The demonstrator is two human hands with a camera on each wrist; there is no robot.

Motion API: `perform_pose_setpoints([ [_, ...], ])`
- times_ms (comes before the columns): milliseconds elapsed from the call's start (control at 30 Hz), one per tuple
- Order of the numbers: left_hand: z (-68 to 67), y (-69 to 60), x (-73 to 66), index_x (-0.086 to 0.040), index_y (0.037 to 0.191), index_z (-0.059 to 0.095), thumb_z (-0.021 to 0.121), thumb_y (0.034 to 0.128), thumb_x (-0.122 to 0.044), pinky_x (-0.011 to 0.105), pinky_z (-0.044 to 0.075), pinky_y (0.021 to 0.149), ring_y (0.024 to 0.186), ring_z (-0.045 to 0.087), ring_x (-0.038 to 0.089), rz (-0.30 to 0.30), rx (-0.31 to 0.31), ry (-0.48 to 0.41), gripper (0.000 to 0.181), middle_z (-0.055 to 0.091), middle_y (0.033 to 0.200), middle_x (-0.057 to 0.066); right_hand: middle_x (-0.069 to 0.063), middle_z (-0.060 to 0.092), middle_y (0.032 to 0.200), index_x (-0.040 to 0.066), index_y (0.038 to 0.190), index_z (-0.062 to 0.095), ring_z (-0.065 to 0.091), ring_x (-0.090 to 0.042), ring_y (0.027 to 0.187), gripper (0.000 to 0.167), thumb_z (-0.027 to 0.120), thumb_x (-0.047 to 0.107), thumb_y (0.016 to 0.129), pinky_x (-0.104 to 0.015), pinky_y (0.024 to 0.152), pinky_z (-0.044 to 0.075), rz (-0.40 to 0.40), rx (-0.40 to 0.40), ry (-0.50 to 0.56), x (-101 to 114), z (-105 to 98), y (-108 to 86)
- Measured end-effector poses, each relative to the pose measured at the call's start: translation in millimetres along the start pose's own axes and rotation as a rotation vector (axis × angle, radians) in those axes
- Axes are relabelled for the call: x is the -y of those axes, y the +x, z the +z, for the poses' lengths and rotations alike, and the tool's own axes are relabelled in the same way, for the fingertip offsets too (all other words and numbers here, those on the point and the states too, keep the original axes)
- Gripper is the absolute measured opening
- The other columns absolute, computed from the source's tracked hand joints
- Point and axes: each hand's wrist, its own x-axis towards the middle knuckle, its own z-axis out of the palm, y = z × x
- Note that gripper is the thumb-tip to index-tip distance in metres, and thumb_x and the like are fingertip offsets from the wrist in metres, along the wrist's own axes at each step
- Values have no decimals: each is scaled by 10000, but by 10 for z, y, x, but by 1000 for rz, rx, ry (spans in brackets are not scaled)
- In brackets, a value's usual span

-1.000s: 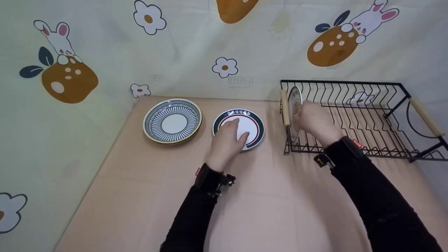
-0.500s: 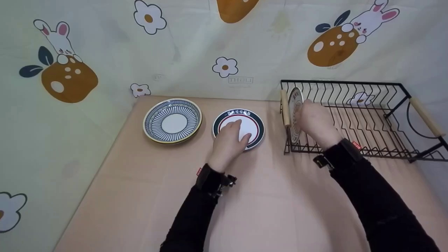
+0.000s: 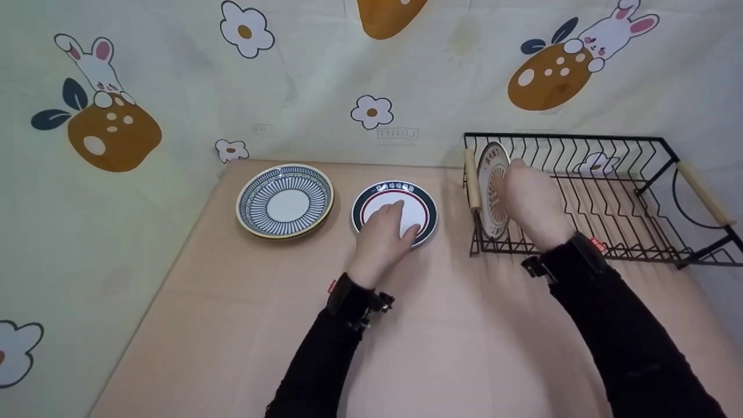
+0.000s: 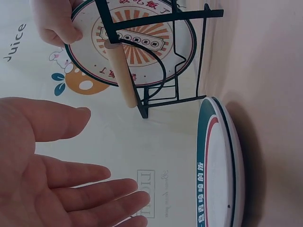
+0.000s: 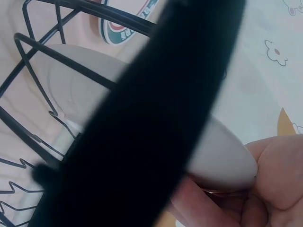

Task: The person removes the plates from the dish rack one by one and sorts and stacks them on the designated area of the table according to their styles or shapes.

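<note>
In the head view a plate with an orange centre pattern (image 3: 493, 191) stands on edge in the left end of the black wire rack (image 3: 603, 174). My right hand (image 3: 535, 203) grips its right edge; the right wrist view shows the fingers and thumb pinching the rim of the plate (image 5: 222, 156). My left hand (image 3: 380, 244) hovers over the dark-rimmed plate (image 3: 415, 212). In the left wrist view the left hand (image 4: 71, 175) has its fingers extended and holds nothing, apart from the dark-rimmed plate (image 4: 218, 175), under which another rim shows.
A blue-striped dish with a yellow rim (image 3: 288, 206) lies at the left of the table (image 3: 244, 313). Light wooden handles (image 3: 705, 194) are fixed to both ends of the rack. A printed cloth (image 3: 307, 75) hangs behind the table.
The plate in the rack has turned slightly, showing more of its patterned face, and its top leans further right with my right hand. My left hand has shifted slightly right.
</note>
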Motion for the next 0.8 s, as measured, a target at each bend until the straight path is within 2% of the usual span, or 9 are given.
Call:
perform_pose_setpoints([
  [100,-6,-5,-13,76,1334,548,660,937,-286,448,459,995,1136,600,370,1,4,0,549,620,1232,237,-224,571,705,-157,1027,520,591,-393,565,378,502,220,1013,-495,448,483,43,22,7,-8,-58,-18],
  [167,-11,-11,-25,72,1332,549,662,936,-285,448,460,992,1135,600,367,5,1,-2,545,621,1231,232,-224,563,702,-154,1036,517,574,-383,553,352,502,196,1005,-479,433,470,50,9,18,-27,-95,-37],
  [300,-20,-18,-56,68,1337,543,666,934,-281,451,464,986,1134,600,368,23,-9,-17,547,621,1235,231,-163,502,625,-149,968,522,500,-320,472,244,469,89,954,-437,365,410,21,-101,21,-76,-138,-85],
  [400,-34,-26,-87,66,1359,528,658,941,-294,448,459,997,1158,591,361,26,-8,-31,567,610,1263,230,-140,467,591,-155,930,530,469,-314,445,213,449,42,922,-451,353,386,-10,-194,17,-111,-160,-118],
  [567,-58,-43,-135,60,1387,506,649,951,-311,432,445,1022,1197,574,345,31,-13,-44,590,596,1304,222,-166,471,593,-154,924,529,461,-334,450,211,435,34,914,-448,355,360,-10,-258,51,-178,-230,-173],
  [700,-73,-60,-162,60,1391,498,654,951,-312,421,440,1029,1200,573,340,53,-31,-63,597,596,1303,221,-197,498,616,-193,1038,542,453,-324,460,308,398,56,926,-386,356,313,24,-266,102,-237,-299,-217],
  [800,-87,-73,-178,61,1394,491,656,949,-306,413,432,1041,1210,567,333,65,-41,-82,600,594,1308,219,-218,515,651,-195,1133,532,463,-339,500,369,383,80,936,-383,386,308,53,-274,139,-271,-335,-246],
])
